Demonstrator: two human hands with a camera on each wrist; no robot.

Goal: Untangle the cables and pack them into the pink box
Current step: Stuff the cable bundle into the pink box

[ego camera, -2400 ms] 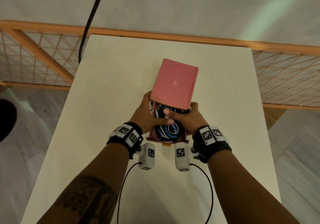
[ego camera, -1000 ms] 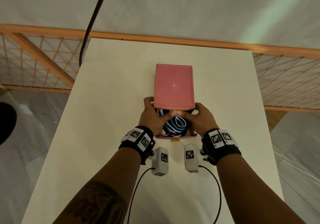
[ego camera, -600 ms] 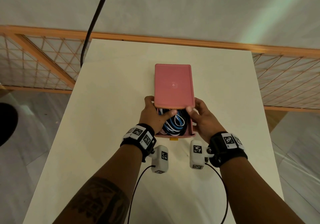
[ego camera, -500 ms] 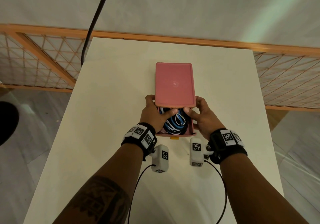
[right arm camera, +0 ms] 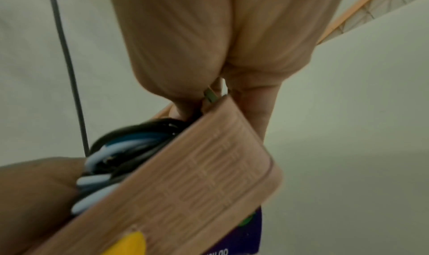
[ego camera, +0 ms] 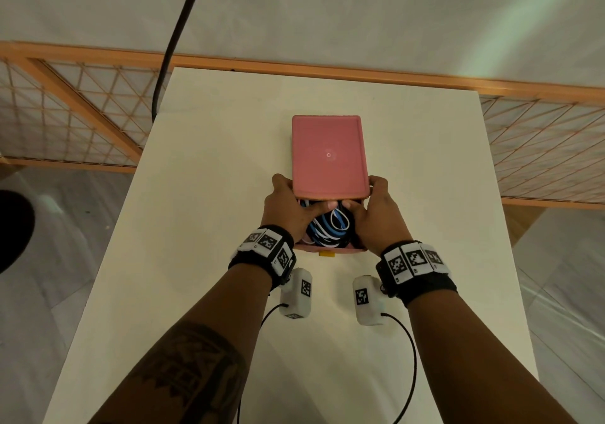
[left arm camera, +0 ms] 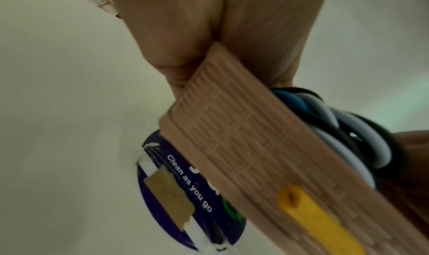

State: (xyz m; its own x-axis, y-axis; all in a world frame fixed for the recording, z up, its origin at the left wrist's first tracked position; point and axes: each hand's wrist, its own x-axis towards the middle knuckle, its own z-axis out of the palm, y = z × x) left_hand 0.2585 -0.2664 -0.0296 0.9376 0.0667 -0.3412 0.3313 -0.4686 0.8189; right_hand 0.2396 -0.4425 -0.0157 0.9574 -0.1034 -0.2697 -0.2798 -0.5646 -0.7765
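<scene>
L to R, w/ the changes since approx half a sec back.

Left hand (ego camera: 288, 210) sits at the near-left corner of the pink ribbed plastic box (ego camera: 327, 249), fingers on the outside of the left wall, thumb reaching inward over the coiled blue, white and black cables (ego camera: 327, 228) and pressing them down. It's curled round the wall, same spot as before, no real shift.

Centre: cables are all inside the box, bundle bulging a bit above the rim in the left wrist view. The flat pink lid (ego camera: 329, 156) lies over the far part of the box; only the near part is open. Its near edge is approx where it was half a sec ago, but much squarer to the box than a couple secs back, when it sat skewed. Small yellow latch tab (ego camera: 326, 254) on the near wall is uncovered.

Right hand (ego camera: 376, 217) is the one that's changed: it has come in against the right wall, fingers at the lid's near-right corner, thumb tucked in onto the cables. Before, it was angled off w/ fingers more spread. Grip looks curled over the wall and lid edge.

Meaning, prob: packing is done, what's left is closing. Both thumbs are in the lid's way, so they'd need to come out as it slides near. Risk: a loop springs up and jams it.

All on the cream table (ego camera: 203, 227).
</scene>
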